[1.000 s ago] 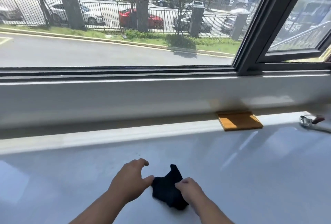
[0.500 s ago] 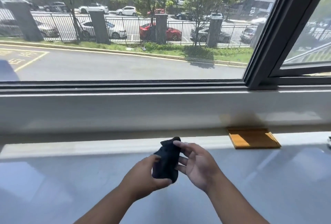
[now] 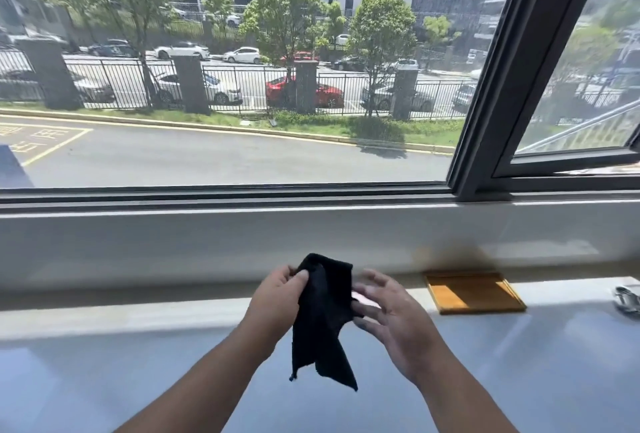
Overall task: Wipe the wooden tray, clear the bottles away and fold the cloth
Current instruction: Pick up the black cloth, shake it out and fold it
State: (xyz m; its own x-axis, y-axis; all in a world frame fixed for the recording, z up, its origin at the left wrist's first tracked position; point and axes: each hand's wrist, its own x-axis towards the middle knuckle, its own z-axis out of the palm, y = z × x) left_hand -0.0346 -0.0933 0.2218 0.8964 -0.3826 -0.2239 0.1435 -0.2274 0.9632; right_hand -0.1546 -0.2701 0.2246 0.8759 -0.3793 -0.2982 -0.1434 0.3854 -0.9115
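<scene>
A black cloth (image 3: 323, 321) hangs loose in the air above the white counter, its lower end dangling. My left hand (image 3: 277, 301) pinches its top left edge. My right hand (image 3: 388, 318) is beside the cloth with fingers spread, fingertips touching its right edge; it is blurred. The wooden tray (image 3: 472, 292) lies flat at the back of the counter, to the right of my hands, with nothing on it. No bottles are in view.
The glossy white counter (image 3: 519, 363) runs below a white sill (image 3: 207, 242) and a large window. A small metal object (image 3: 628, 300) lies at the right edge of the counter.
The cloth went from lying bunched on the counter to being lifted and let hang open. Both hands rose with it, and my view tilted up toward the window.
</scene>
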